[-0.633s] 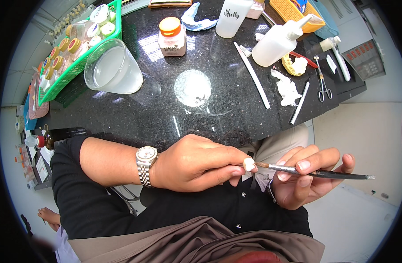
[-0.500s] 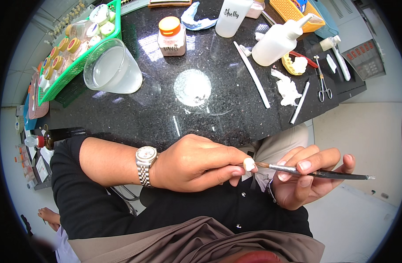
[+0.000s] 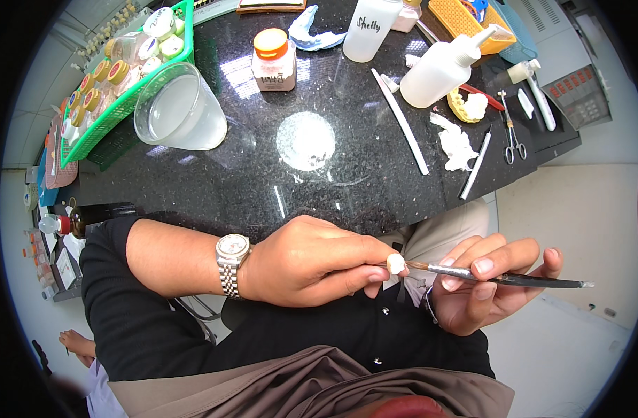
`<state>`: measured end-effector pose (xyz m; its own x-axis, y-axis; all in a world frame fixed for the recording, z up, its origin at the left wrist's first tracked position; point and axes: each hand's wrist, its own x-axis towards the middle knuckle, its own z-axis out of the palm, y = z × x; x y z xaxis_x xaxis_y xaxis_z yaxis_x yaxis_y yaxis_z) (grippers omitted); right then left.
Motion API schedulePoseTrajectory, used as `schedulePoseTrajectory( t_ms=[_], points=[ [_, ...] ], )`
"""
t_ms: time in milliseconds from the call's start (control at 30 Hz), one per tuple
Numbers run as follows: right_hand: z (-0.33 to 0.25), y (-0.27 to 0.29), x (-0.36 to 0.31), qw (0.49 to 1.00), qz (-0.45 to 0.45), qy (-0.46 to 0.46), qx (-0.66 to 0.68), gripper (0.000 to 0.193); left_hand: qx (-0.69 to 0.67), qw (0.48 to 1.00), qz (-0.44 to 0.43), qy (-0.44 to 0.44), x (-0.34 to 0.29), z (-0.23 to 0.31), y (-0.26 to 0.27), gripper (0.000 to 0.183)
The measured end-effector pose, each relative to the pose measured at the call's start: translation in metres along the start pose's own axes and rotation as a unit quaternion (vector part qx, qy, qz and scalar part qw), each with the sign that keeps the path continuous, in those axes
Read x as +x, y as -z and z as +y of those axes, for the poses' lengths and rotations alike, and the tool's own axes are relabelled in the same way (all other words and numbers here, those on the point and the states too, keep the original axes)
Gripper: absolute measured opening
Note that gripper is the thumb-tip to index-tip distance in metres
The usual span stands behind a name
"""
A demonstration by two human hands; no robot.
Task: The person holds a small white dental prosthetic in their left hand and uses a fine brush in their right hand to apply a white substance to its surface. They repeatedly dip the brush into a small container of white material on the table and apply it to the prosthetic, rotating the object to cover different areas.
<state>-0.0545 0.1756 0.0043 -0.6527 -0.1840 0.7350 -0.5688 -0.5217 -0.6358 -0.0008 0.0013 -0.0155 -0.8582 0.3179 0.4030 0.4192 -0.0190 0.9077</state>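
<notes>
My left hand (image 3: 312, 261), wearing a steel watch, is closed with thumb and index finger pinched. A small white tooth-shaped dental crown (image 3: 395, 263) sits at its fingertips. A thin dark sliver shows between the fingers and the crown, too small to name. With its fingers closed on the metal collar, my right hand (image 3: 489, 282) holds a fine paintbrush (image 3: 528, 279) almost level. The brown bristles point left, their tip at the crown's right side; whether they touch it, I cannot tell. Both hands are in front of the black table's near edge, above my lap.
On the black speckled table (image 3: 249, 188) stand a cup of clear liquid (image 3: 200, 115), an orange-capped jar (image 3: 274, 66) and white squeeze bottles (image 3: 437, 75). A green basket of jars (image 3: 124, 90) is at left. At right lie scissor-handled forceps (image 3: 512, 136), crumpled tissue (image 3: 455, 143) and a yellow dental model (image 3: 467, 106).
The crown has turned slightly at the left fingertips, and the brush tip has shifted a little against its right side. Otherwise both hands stay nearly in place.
</notes>
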Motion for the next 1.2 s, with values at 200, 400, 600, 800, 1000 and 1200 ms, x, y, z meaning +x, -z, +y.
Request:
schedulePoseTrajectory(
  t_ms=[200,400,600,800,1000,1200],
  points=[
    [0.0004,0.0044,0.003,0.996,-0.064,0.007,-0.06,0.058,0.01,1.0,0.005,-0.006,0.0004,0.0006,-0.0003,0.015],
    [0.0026,0.0039,0.0032,0.996,-0.055,0.025,-0.059,0.057,0.002,1.0,0.002,0.001,0.0006,0.001,-0.0001,0.015],
    [0.0029,0.003,0.0025,0.996,-0.053,0.018,-0.063,0.056,-0.001,1.0,0.0,0.004,-0.0002,0.0003,-0.0001,0.015],
    [0.0033,0.003,0.0033,0.997,-0.048,0.02,-0.052,0.056,0.006,1.0,-0.001,0.006,-0.0002,0.0008,0.0,0.015],
    [0.0055,0.0009,0.0013,0.998,-0.037,0.027,-0.044,0.057,0.005,1.0,0.0,0.006,-0.0006,0.0002,-0.0007,0.015],
    [0.0048,0.0021,0.0027,0.997,-0.046,0.026,-0.049,0.056,0.003,1.0,0.001,0.005,-0.0002,0.0009,-0.0001,0.016]
  ],
)
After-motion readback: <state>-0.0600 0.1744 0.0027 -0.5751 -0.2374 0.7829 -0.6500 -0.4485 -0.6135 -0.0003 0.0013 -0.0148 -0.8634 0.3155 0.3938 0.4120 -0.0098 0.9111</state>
